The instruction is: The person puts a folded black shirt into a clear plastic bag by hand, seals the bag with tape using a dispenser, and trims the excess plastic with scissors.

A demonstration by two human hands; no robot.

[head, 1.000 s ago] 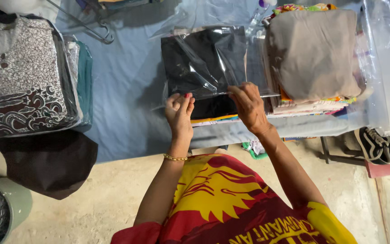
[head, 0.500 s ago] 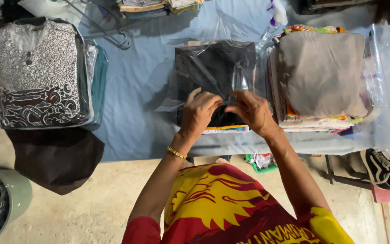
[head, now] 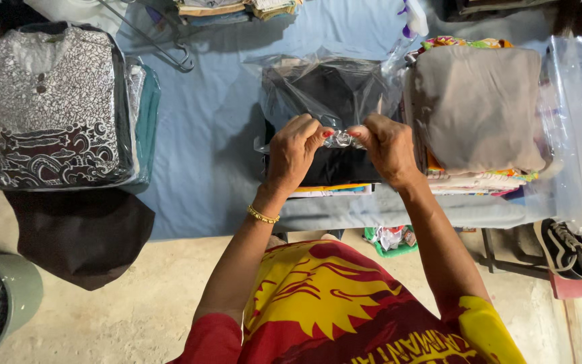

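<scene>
Both hands have come off the bag's face since a second ago and now meet at its near edge, pinching the plastic. Your left hand (head: pixel 294 152) grips the clear bag (head: pixel 325 94) edge with curled fingers; your right hand (head: pixel 386 145) pinches the same crumpled edge, fingertips nearly touching the left's. Bag holds a folded black garment (head: pixel 335 165) and sits mid-table on the blue cloth (head: pixel 210 128), on top of a thin stack of colourful folded pieces. At 3 o'clock of the bag, just beside it: a stack topped by a beige garment (head: pixel 479 108). At 9 o'clock, well apart: a bagged black-and-white patterned garment (head: pixel 55 108). A hanger (head: pixel 170 54) lies at 10 o'clock. Dark brown cloth (head: pixel 79 232) hangs off the table edge at 8 o'clock.
</scene>
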